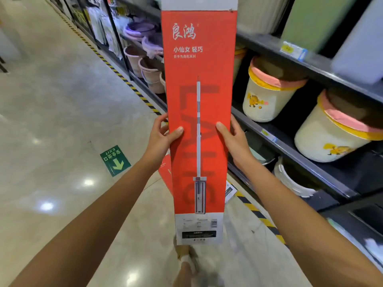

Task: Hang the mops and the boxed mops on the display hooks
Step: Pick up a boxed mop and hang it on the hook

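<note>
A tall red and white boxed mop (199, 63) stands upright in front of me, its printed face showing a white flat mop. My left hand (161, 137) grips its left edge around mid-height, thumb on the front. My right hand (234, 139) grips the right edge at the same height. The box's top runs out of the frame, with a hang hole just at the upper edge. A second red box (165, 175) lies low behind it, mostly hidden. No display hook is visible.
Dark shelving (290, 141) runs along the right with cream bins with pink and yellow rims (267, 94) and stacked pink buckets (149, 69) farther back. Yellow-black tape (124, 78) edges the shelf base. A green exit sticker (115, 160) marks the glossy floor at left.
</note>
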`<action>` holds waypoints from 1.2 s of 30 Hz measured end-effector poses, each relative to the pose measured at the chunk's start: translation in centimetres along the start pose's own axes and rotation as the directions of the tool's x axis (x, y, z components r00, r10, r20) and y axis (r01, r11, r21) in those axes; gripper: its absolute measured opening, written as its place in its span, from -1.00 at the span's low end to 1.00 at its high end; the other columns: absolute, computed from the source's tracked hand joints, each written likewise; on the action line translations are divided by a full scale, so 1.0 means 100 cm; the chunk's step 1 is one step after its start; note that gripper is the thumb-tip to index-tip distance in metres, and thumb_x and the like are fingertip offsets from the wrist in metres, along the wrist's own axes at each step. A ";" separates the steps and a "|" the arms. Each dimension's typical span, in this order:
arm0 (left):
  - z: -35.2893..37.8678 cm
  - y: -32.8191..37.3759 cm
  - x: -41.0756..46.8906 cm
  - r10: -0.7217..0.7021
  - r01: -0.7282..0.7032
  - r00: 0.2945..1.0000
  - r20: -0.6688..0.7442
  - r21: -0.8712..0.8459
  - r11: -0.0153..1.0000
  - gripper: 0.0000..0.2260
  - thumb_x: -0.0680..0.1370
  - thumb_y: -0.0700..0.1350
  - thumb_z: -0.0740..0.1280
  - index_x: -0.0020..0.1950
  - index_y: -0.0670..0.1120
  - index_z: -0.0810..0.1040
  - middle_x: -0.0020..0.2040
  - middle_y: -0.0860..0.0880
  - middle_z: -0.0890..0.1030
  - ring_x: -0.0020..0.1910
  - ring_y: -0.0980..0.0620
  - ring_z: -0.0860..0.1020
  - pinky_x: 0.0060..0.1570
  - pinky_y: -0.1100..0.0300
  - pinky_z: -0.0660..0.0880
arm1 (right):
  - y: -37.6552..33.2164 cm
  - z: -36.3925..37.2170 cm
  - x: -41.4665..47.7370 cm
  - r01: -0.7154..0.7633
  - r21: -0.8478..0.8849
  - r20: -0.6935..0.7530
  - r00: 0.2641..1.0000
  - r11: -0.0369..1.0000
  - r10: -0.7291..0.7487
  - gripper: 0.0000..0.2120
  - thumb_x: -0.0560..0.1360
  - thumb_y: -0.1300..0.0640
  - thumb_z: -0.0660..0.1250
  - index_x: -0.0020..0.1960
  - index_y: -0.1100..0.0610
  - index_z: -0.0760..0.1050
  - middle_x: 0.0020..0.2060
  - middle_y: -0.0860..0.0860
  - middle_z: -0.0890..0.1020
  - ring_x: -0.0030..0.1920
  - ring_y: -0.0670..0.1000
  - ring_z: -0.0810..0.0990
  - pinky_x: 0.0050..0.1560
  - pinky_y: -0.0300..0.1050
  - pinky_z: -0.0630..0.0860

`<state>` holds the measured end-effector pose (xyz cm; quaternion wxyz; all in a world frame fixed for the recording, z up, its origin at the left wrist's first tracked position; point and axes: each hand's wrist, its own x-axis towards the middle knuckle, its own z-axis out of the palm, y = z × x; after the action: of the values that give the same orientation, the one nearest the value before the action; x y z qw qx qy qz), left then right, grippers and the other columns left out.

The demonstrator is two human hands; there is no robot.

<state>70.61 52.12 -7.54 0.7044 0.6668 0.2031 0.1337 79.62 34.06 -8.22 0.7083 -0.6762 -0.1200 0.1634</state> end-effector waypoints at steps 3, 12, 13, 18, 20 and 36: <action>0.023 0.023 -0.042 0.018 -0.018 0.999 0.048 0.016 1.000 -0.53 0.52 -0.14 0.40 0.36 0.04 0.31 0.23 -0.11 0.55 0.16 -0.05 0.58 0.06 0.10 0.57 | -0.026 -0.024 -0.047 0.019 -0.008 -0.039 0.999 1.000 -0.019 -0.52 0.56 0.03 0.32 0.45 -0.02 0.31 0.24 -0.06 0.57 0.17 -0.10 0.59 0.09 -0.17 0.59; 0.087 0.071 -0.143 0.058 -0.065 0.971 0.234 0.021 0.998 -0.57 0.57 -0.11 0.33 0.36 0.09 0.22 0.12 0.07 0.53 0.05 0.14 0.56 -0.15 0.31 0.55 | -0.082 -0.089 -0.165 0.058 -0.092 -0.210 0.975 0.994 -0.076 -0.51 0.54 -0.01 0.34 0.44 -0.02 0.34 0.12 -0.08 0.60 -0.02 -0.18 0.64 -0.12 -0.27 0.60; 0.092 0.073 -0.154 0.054 -0.060 0.966 0.254 0.016 0.998 -0.55 0.57 -0.11 0.33 0.39 0.06 0.22 0.17 0.04 0.52 0.10 0.09 0.56 -0.08 0.25 0.55 | -0.085 -0.095 -0.179 0.058 -0.100 -0.232 0.970 0.993 -0.080 -0.49 0.52 -0.04 0.35 0.44 -0.03 0.34 0.16 -0.04 0.60 0.04 -0.12 0.64 -0.01 -0.16 0.61; 0.116 0.077 -0.215 0.057 -0.063 0.929 0.367 0.005 0.998 -0.57 0.54 -0.10 0.38 0.31 0.12 0.25 0.31 -0.13 0.49 0.26 -0.11 0.51 0.20 -0.11 0.50 | -0.097 -0.122 -0.258 0.042 -0.096 -0.365 0.928 0.995 -0.074 -0.53 0.56 0.00 0.31 0.44 -0.02 0.31 0.12 -0.05 0.58 -0.03 -0.12 0.61 -0.19 -0.36 0.57; 0.127 0.078 -0.241 0.066 -0.075 0.913 0.403 0.005 0.997 -0.56 0.55 -0.13 0.37 0.34 0.07 0.25 0.28 -0.11 0.50 0.19 -0.05 0.55 0.14 -0.03 0.54 | -0.101 -0.131 -0.292 0.048 -0.103 -0.419 0.904 0.994 -0.087 -0.56 0.57 0.05 0.30 0.43 -0.02 0.33 0.05 -0.07 0.58 -0.08 -0.13 0.60 -0.25 -0.42 0.54; 0.288 0.086 -0.399 0.029 -0.028 0.741 0.671 -0.012 1.000 -0.53 0.54 -0.12 0.38 0.39 0.03 0.27 0.15 -0.13 0.59 -0.08 0.03 0.62 -0.21 0.12 0.58 | -0.139 -0.264 -0.506 0.033 -0.147 -0.696 0.706 0.989 -0.127 -0.69 0.58 0.04 0.27 0.32 -0.01 0.43 0.06 -0.04 0.61 -0.11 -0.12 0.61 -0.21 -0.33 0.57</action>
<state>49.55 8.99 6.08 0.7286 0.6729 -0.0744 -0.1042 44.45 -10.55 6.74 0.6636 -0.7241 0.1196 -0.1449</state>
